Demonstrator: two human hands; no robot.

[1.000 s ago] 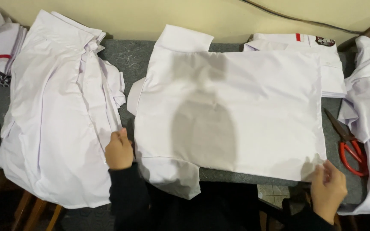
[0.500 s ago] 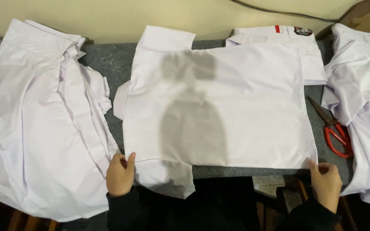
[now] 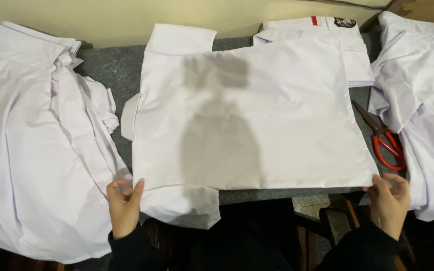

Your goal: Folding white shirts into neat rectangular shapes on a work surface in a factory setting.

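White cotton-like cloth fills most of the view: a white shirt (image 3: 257, 115) lies spread flat, back side up, across the middle of the grey counter (image 3: 111, 65), with one short sleeve at the far left corner and another hanging over the near edge. Our left hand (image 3: 123, 206) pinches the shirt's near left corner, thumb on top and fingers (image 3: 137, 188) curled under the fabric. Our right hand (image 3: 390, 200) grips the near right corner the same way, fingers closed on the hem just past the counter's edge. Both sleeves on our arms are dark.

To the left we see a loose pile of white shirts (image 3: 31, 145), rumpled and overlapping, its edge just beside our left hand. At the far side, partly under the spread shirt, sits a folded shirt (image 3: 327, 30) with a red strip and a dark badge. On the right lies another heap of white garments (image 3: 423, 100), draped over the counter's end. Between that heap and the spread shirt rest red-handled scissors (image 3: 385, 143), blades pointing away from us, close to our right hand but not touching it.
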